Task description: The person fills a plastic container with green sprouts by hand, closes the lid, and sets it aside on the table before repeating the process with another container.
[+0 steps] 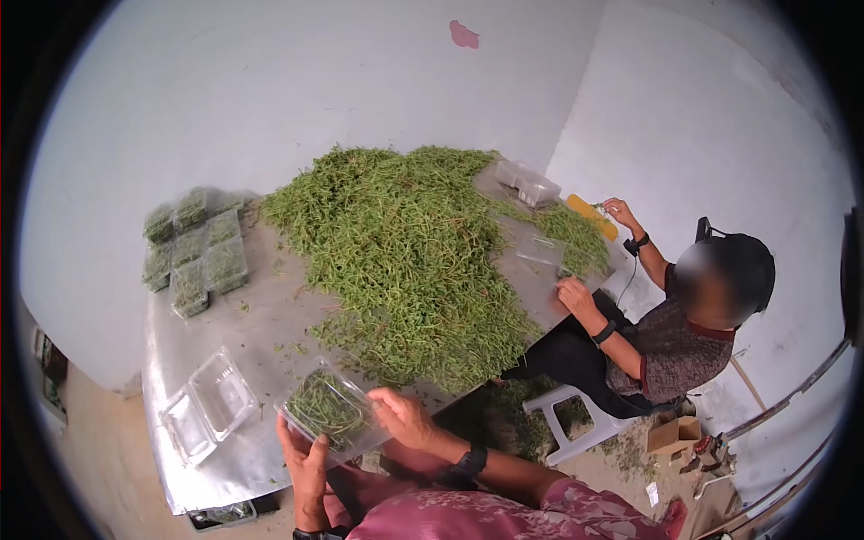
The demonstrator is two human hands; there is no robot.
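Observation:
A clear plastic clamshell box [331, 409] with green sprigs in it sits at the near edge of the metal table [216, 450]. My left hand [304, 463] grips its near corner from below. My right hand [400, 416] rests against its right side, fingers curled at the rim. A large heap of green sprigs [405, 243] covers the middle of the table just beyond the box.
An open, unfilled clamshell [207, 407] lies left of my box. Several filled boxes [193, 252] are stacked at the far left. A co-worker sits at the right on a white stool [576, 423], with one hand [574, 294] by the heap. More clear boxes [526, 183] stand at the far end.

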